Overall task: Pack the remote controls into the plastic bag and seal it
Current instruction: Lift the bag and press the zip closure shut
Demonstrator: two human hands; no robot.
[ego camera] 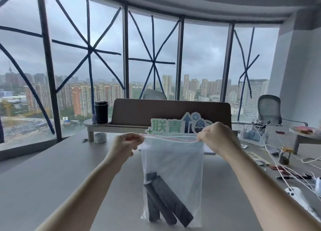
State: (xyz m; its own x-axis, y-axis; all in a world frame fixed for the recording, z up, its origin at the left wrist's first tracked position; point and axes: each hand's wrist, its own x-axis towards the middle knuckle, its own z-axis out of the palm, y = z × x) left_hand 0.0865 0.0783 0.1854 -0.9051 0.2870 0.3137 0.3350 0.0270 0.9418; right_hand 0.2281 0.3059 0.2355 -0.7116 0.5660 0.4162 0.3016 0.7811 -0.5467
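Clear plastic bag (pixel 172 163) hangs upright above the grey desk (pixel 60 170), my left hand (pixel 126 143) and right hand (pixel 214 137) each pinching one top corner at the red zip strip (pixel 170 138). Three dark remote controls (pixel 166 201) lean together in its bottom. Behind it stands one black tumbler (pixel 101 111).

Taped windows (pixel 90 56) behind grey desk (pixel 52 170)

Remote controls (pixel 163 201) blurred behind cloudy plastic bag (pixel 173 161), perhaps three; white controller (pixel 298 201) cropped at right edge.
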